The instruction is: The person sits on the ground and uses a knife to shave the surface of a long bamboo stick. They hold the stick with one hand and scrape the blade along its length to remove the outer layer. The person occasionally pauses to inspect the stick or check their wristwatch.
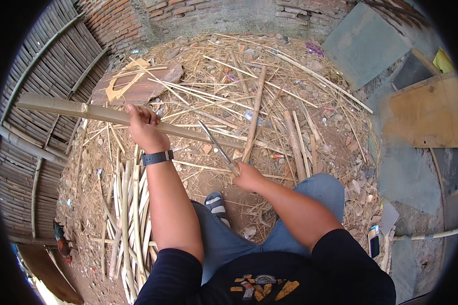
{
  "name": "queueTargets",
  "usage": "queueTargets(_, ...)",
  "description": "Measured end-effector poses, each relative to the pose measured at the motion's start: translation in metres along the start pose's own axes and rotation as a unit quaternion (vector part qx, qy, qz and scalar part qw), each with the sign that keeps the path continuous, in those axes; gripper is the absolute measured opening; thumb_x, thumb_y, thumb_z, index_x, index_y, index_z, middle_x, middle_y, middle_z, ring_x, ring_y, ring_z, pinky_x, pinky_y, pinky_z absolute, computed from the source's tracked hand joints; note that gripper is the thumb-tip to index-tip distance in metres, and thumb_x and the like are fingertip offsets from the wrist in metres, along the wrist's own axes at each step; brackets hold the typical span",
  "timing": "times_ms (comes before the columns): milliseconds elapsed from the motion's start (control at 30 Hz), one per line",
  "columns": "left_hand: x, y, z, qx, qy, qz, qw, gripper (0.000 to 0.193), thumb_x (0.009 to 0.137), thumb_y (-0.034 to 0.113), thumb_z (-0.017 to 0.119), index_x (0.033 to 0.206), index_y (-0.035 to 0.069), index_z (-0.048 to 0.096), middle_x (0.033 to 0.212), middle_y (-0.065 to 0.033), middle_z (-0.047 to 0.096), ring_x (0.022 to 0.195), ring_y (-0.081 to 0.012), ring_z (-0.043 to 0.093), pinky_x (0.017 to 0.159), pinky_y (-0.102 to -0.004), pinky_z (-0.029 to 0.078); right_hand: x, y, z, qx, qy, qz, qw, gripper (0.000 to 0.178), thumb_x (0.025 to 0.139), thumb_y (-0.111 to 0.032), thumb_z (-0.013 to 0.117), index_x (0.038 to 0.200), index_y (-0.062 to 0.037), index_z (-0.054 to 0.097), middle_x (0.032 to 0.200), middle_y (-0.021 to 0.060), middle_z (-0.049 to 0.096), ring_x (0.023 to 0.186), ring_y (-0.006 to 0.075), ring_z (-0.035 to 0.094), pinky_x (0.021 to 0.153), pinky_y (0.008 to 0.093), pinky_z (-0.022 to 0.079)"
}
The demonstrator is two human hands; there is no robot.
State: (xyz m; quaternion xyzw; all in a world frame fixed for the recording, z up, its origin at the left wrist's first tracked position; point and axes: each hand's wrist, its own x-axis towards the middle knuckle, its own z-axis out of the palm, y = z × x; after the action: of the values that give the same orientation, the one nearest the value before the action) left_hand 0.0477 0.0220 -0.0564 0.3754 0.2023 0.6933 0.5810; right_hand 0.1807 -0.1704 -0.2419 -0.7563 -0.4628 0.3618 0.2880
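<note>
A long split bamboo piece [104, 113] runs from the far left toward the middle, slightly tilted. My left hand [146, 129], its wrist wearing a dark band, is closed around it. In my right hand [248, 178] is a knife [219, 147] with a narrow, slightly curved blade, gripped by its handle. The blade points up and left, and its tip lies near the bamboo piece; I cannot tell whether they touch. Below my left forearm lies a pile of thin bamboo strips [132, 218].
Loose strips and thicker bamboo sticks [255, 114] litter the ground ahead. A reddish-brown board [160, 76] lies at the far left. A bamboo wall [30, 147] stands left, a brick wall [224, 18] ahead, and grey sheets [366, 46] right. A rooster [62, 244] is at lower left.
</note>
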Motion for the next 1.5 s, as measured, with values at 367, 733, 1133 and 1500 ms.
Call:
queueTargets(367,0.004,0.0,-0.007,-0.012,-0.015,-0.001,1.0,0.034,0.099,0.038,0.053,0.077,0.015,0.043,0.062,0.0043,0.03,0.053,-0.0084,0.028,0.052,-0.0251,0.026,0.01,0.015,0.004,0.009,-0.015,0.013,1.0,0.049,0.076,-0.017,0.066,0.12,0.002,0.053,0.099,0.0243,0.065,0.094,0.0366,0.064,0.081,0.0412,0.05)
queueTargets(733,0.003,0.001,-0.005,-0.008,-0.004,0.001,1.0,0.034,0.099,0.038,0.053,0.078,0.014,0.043,0.062,0.0039,0.031,0.053,-0.0089,0.029,0.052,-0.0253,0.026,0.007,0.007,-0.002,0.024,-0.024,0.017,0.999,0.05,0.075,-0.02,0.066,0.119,0.0022,0.054,0.095,0.0245,0.065,0.088,0.0345,0.065,0.077,0.0413,0.051)
queueTargets(1133,0.006,0.001,-0.009,-0.004,0.004,-0.001,1.0,0.033,0.1,0.038,0.052,0.079,0.014,0.042,0.061,0.0035,0.032,0.052,-0.009,0.029,0.051,-0.0248,0.026,0.001,-0.006,-0.004,0.029,-0.035,-0.025,0.999,0.049,0.075,-0.018,0.066,0.119,-0.0002,0.054,0.097,0.0239,0.065,0.088,0.0354,0.065,0.077,0.0409,0.05)
queueTargets(1500,0.003,0.0,-0.006,-0.013,0.005,-0.001,1.0,0.033,0.099,0.037,0.054,0.078,0.014,0.044,0.062,0.0043,0.031,0.053,-0.0082,0.029,0.051,-0.0249,0.026,-0.001,-0.006,-0.001,0.022,-0.006,-0.046,0.999,0.049,0.075,-0.021,0.068,0.116,0.0024,0.055,0.102,0.0276,0.064,0.098,0.0413,0.063,0.085,0.0449,0.05)
